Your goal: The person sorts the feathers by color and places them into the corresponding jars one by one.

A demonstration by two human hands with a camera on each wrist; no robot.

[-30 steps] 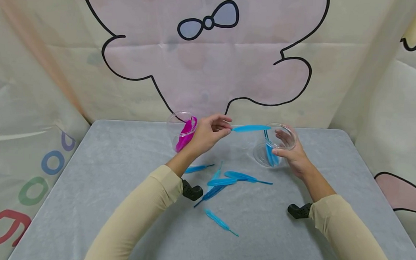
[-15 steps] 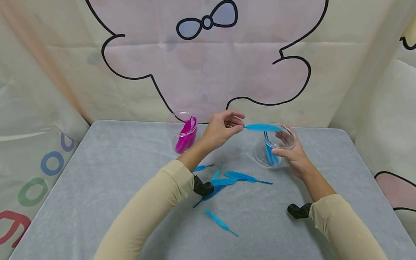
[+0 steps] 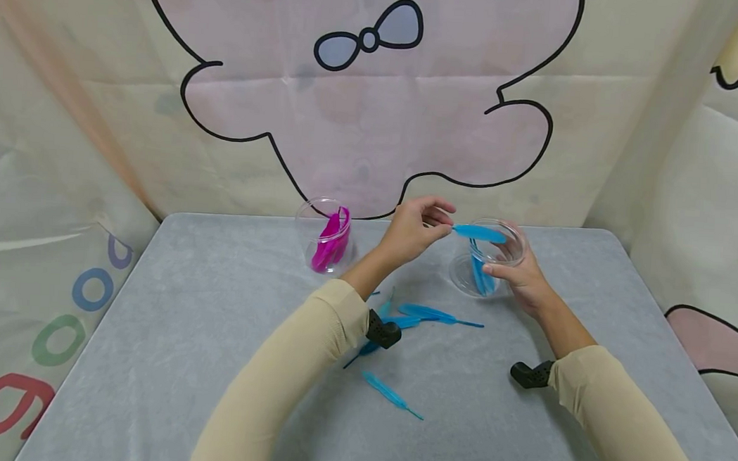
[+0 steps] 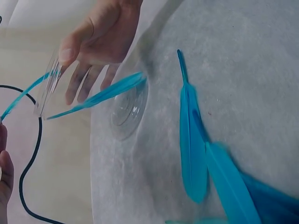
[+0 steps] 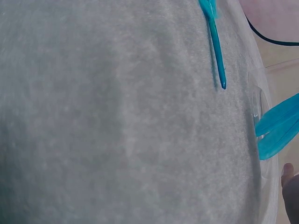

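In the head view my left hand (image 3: pixel 415 232) pinches a blue feather (image 3: pixel 479 233) by its quill end. The feather lies level, its vaned tip over the mouth of a clear plastic cup (image 3: pixel 464 264). My right hand (image 3: pixel 525 275) grips that cup around its side near the rim. Inside the cup stand blue feathers (image 3: pixel 482 276), quills up, and two vanes (image 5: pixel 278 128) show in the right wrist view. The left wrist view shows the pinched feather (image 4: pixel 21 96) reaching the cup's rim, with my right thumb (image 4: pixel 67 53) against the cup.
Several loose blue feathers (image 3: pixel 434 313) lie on the grey table (image 3: pixel 211 319), partly hidden by my left forearm. One feather (image 3: pixel 391 394) lies apart, nearer me. A second clear cup (image 3: pixel 307 244) at the back left contains magenta feathers (image 3: pixel 332 246). A printed cloth (image 3: pixel 250 103) hangs behind.
My left hand has moved right with the blue feather, bringing its tip across the cup's mouth. My right hand and the cup have stayed in place.
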